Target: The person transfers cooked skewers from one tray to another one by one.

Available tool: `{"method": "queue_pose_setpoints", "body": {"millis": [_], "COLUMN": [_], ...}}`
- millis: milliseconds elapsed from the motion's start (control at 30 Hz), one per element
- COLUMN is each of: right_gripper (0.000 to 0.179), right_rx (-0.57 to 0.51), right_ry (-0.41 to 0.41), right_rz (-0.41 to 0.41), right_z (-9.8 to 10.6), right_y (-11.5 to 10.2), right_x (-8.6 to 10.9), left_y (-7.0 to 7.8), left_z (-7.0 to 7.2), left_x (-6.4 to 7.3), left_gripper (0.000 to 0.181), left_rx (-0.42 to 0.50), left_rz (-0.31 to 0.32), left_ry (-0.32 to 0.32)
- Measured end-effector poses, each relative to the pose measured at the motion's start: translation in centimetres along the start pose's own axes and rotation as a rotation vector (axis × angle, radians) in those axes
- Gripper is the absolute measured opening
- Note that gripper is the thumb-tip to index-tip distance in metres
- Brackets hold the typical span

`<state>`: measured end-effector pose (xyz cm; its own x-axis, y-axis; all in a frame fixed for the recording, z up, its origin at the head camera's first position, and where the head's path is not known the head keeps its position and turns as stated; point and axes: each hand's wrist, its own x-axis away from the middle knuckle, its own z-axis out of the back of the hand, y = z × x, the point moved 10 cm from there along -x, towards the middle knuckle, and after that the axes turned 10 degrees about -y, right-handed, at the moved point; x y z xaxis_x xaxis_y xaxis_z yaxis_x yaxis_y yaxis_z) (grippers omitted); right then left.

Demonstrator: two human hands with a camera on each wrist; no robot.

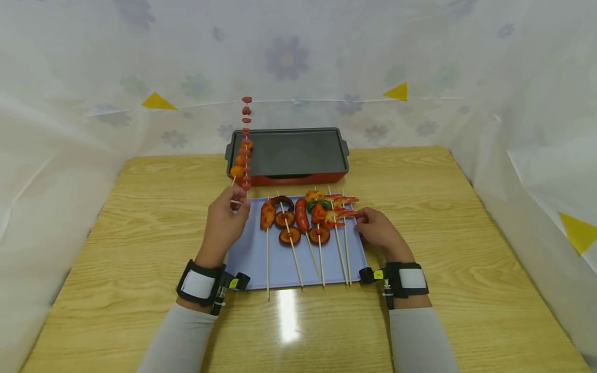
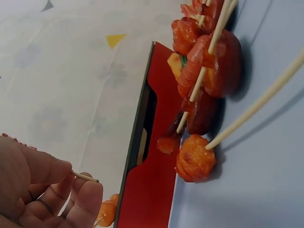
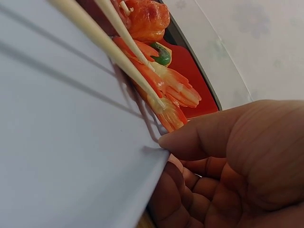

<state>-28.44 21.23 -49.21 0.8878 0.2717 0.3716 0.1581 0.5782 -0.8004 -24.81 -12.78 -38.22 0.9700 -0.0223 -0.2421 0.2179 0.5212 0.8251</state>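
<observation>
My left hand pinches the bare lower end of a skewer of small red pieces between thumb and fingers. The skewer points up and away, overlapping the left end of the black griddle in the head view. Behind it, a skewer of orange balls lies at that same end of the griddle. My right hand grips the right edge of the pale blue tray, thumb on top and fingers curled below. Close to that thumb are the tails of the shrimp skewers.
On the tray lie several more skewers: an orange-brown piece, mushroom slices, a sausage and a mixed one with green pepper. The griddle's red base stands just behind the tray on the wooden table. A flowered sheet hangs behind.
</observation>
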Motion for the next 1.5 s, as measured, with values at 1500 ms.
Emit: {"method": "queue_pose_setpoints", "body": {"millis": [1500], "right_gripper": [0.028], "right_rx": [0.001], "right_ry": [-0.018], "right_rz": [0.003], "right_z": [0.0], "right_y": [0.3], "right_x": [-0.1], "left_y": [-0.7], "left_z": [-2.5], "left_x": [7.6], "left_gripper": [0.015], "left_rx": [-0.108], "left_rz": [0.268], "left_ry": [-0.326]}}
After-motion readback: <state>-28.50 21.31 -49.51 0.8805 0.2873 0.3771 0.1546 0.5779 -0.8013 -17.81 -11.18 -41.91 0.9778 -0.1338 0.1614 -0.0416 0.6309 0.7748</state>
